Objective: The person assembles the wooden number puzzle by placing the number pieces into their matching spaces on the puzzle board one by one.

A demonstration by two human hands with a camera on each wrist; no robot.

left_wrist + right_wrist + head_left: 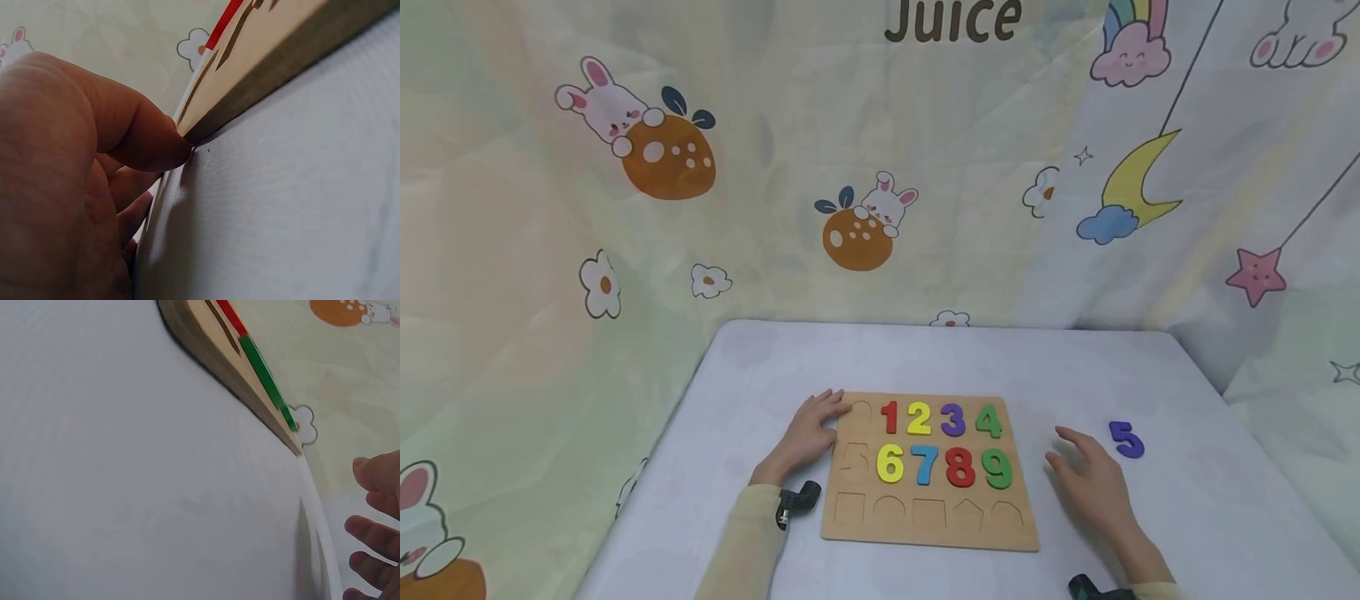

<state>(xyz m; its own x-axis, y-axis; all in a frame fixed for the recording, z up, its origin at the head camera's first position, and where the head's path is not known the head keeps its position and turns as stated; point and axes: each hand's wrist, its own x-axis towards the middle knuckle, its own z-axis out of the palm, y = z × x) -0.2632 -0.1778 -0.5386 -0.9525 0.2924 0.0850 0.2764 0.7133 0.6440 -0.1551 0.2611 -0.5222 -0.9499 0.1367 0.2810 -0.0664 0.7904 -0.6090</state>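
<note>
A wooden number puzzle board (932, 521) lies flat on the white table. Several coloured number pieces sit in its upper rows, among them a red 1 (889, 417), a yellow 6 (891, 463) and a green 9 (997, 468). My left hand (805, 433) rests at the board's upper left, fingertips touching its edge; in the left wrist view the thumb (150, 140) meets the board's side at a corner. Right of the board, my right hand (1093, 483) holds nothing, its fingers loosely bent and apart. Just beyond that hand lies a purple 5 (1127, 440) on the table.
Empty outlined recesses show at the board's left column and along its bottom row. A dark wrist camera (797, 502) is strapped to the left wrist, another (1093, 589) to the right. Behind the table (955, 358) hangs a cloth (775, 125) printed with rabbits and flowers.
</note>
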